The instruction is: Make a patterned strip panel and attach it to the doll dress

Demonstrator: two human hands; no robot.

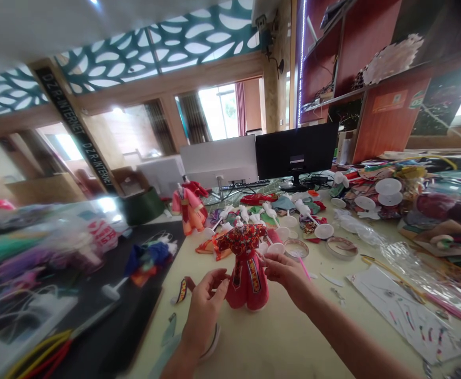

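Note:
A small doll figure in a red dress [248, 287] stands upright on the table in front of me. Its patterned red top [243, 239] has wide sleeves, and bands with yellow motifs hang down the front of the skirt. My left hand [208, 295] is closed at the skirt's left side, thumb and fingertips pinched against the cloth. On the other side my right hand [289, 276] pinches the dress just below the waist; its fingertips are partly hidden. A pink stick [304, 268] shows just behind my right hand. Left of the doll lies a patterned ribbon piece [182, 290].
White doll stands [324, 231] and cloth pieces lie behind the doll, beside a tape roll [341, 247]. Two monitors [297, 152] stand at the back. A pink-robed doll [188, 208] is at back left. A white card [406, 310] with small pieces lies right.

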